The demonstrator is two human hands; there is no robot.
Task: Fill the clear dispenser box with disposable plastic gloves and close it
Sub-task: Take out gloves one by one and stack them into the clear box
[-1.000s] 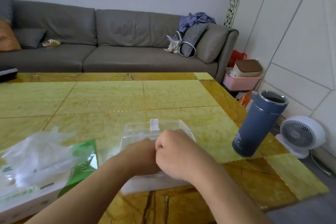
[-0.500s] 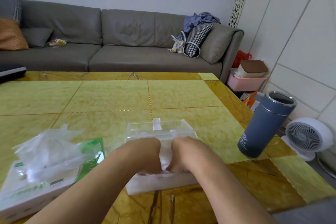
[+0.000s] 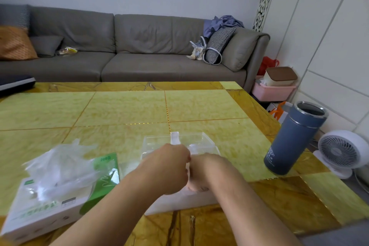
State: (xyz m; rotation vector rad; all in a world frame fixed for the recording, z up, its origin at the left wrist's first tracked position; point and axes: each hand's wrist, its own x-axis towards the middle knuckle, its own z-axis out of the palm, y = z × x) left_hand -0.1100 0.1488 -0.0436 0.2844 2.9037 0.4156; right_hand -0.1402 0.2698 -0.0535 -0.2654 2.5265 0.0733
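Note:
The clear dispenser box [image 3: 199, 142] stands open on the table in front of me, its white-tabbed lid [image 3: 175, 137] at the far side. My left hand [image 3: 167, 170] is curled into a fist over the box and pinches a pale strip of plastic gloves [image 3: 187, 166] against my right hand. My right hand [image 3: 205, 171] reaches down into the box, its fingers curled round the wad of gloves inside. Most of the wad is hidden by my hands. To the left lies the green and white glove carton [image 3: 48, 207] with loose clear gloves [image 3: 60, 168] spilling out of its top.
A blue-grey open flask [image 3: 293, 140] stands at the right edge of the yellow tiled table [image 3: 123, 110]. A white fan [image 3: 339, 152] sits on the floor beyond it. A grey sofa [image 3: 123, 54] runs behind the table; a dark flat object [image 3: 16, 84] lies far left.
Both hands pushed down into the box half a second ago. Now my left hand has risen into a fist beside the right one, which stays down in the box.

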